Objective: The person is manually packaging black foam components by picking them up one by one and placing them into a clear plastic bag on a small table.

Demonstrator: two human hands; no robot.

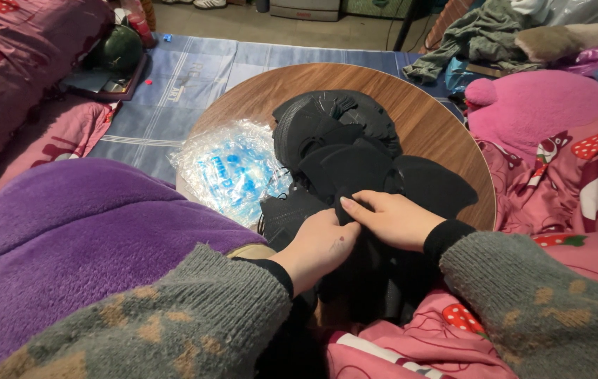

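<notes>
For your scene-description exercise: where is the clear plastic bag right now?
In the head view, the clear plastic bag lies on the round wooden table's left side, beside the black pieces.

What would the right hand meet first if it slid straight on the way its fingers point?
The right hand points left, fingertips already against the left hand over the black fabric pieces. Going on, it would likely press into the left hand first; the clear plastic bag lies further left.

My hands are bare, the left hand [318,247] and the right hand [397,220]. I wear a grey knitted sweater with tan flecks over black cuffs.
</notes>
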